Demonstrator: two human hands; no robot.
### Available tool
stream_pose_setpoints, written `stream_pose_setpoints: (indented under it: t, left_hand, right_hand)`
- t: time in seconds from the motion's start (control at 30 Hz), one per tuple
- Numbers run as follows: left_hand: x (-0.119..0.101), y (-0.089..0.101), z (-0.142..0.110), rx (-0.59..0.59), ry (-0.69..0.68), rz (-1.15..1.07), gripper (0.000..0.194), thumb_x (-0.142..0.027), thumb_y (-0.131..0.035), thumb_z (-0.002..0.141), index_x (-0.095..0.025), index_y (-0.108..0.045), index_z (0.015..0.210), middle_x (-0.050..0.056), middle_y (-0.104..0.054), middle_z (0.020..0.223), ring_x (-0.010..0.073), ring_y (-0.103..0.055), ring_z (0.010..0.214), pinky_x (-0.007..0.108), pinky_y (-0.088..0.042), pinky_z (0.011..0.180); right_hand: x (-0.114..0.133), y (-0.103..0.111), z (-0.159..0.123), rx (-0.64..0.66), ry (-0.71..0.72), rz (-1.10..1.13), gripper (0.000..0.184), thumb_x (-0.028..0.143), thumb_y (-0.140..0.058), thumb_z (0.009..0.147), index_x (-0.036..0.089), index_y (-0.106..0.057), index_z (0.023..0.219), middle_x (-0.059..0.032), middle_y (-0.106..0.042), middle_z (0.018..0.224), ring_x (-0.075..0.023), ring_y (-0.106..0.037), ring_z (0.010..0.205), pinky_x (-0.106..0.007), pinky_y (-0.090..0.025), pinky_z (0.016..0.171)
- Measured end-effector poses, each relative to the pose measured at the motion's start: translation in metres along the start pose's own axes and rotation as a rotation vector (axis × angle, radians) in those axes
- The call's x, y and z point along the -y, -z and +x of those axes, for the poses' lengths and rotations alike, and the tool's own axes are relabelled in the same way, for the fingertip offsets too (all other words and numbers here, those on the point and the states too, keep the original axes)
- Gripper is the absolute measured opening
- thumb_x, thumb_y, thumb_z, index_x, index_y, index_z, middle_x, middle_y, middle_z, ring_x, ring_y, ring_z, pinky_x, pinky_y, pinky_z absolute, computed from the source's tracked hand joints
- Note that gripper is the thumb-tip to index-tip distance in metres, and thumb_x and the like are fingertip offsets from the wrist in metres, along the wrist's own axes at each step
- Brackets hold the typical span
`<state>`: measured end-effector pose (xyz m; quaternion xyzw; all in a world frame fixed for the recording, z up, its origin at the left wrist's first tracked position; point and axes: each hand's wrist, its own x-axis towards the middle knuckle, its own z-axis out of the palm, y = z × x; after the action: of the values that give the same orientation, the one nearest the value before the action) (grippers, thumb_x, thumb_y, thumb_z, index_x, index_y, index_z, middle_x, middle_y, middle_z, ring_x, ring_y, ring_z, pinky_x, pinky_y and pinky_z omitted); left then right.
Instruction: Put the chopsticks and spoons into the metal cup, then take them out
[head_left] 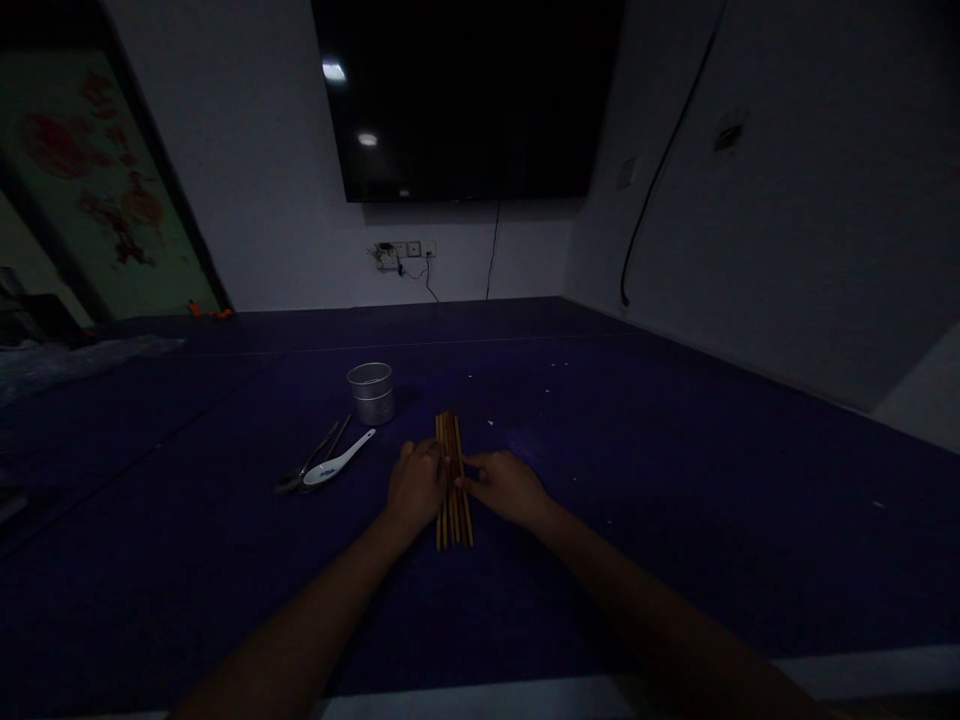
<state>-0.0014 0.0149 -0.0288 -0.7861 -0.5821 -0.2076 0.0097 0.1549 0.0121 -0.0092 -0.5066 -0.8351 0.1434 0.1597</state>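
A bundle of several wooden chopsticks (453, 525) lies side by side on the dark purple surface, pointing away from me. My left hand (417, 486) presses against the bundle's left side, its fingers curled and partly over the sticks. From the right, my right hand (506, 486) has thumb and forefinger at the outer chopstick; its other fingers are tucked out of sight. Left of the hands lies a white soup spoon (341, 464) with a blue mark in its bowl. Beside it are dark metal utensils (319, 445), whose exact kind is hard to see.
A round metal canister (373, 395) stands upright behind the spoon. Small white scraps (490, 422) are scattered over the purple surface (675, 480). Clear plastic (67, 362) lies at the far left. A television (472, 100) hangs on the back wall above sockets and cables.
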Motion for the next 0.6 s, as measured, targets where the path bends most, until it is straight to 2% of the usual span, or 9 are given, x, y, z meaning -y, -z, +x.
stream_pose_setpoints:
  t: [0.3,0.6]
  left_hand:
    - [-0.0035,0.0014,0.0006,-0.011,0.016,0.067,0.034,-0.029,-0.032,0.091,-0.013,-0.059,0.104,0.010,-0.060,0.112,0.0232,-0.051,0.101,0.035,-0.039,0.088]
    - [-0.0003,0.0007,-0.0013,-0.016,-0.011,0.004,0.032,-0.032,-0.037,0.089,-0.014,-0.058,0.104,0.011,-0.058,0.117,0.0230,-0.050,0.107,0.036,-0.038,0.091]
  right_hand:
    - [0.0004,-0.0002,0.0011,-0.003,-0.024,-0.020,0.032,0.040,-0.051,0.083,0.024,-0.065,0.106,-0.0003,-0.064,0.064,-0.0105,-0.053,0.052,-0.021,-0.026,0.047]
    - [0.0014,0.0002,-0.0001,0.011,-0.041,-0.024,0.036,0.047,-0.054,0.079,0.024,-0.065,0.104,-0.0005,-0.064,0.065,-0.0119,-0.056,0.055,-0.021,-0.026,0.046]
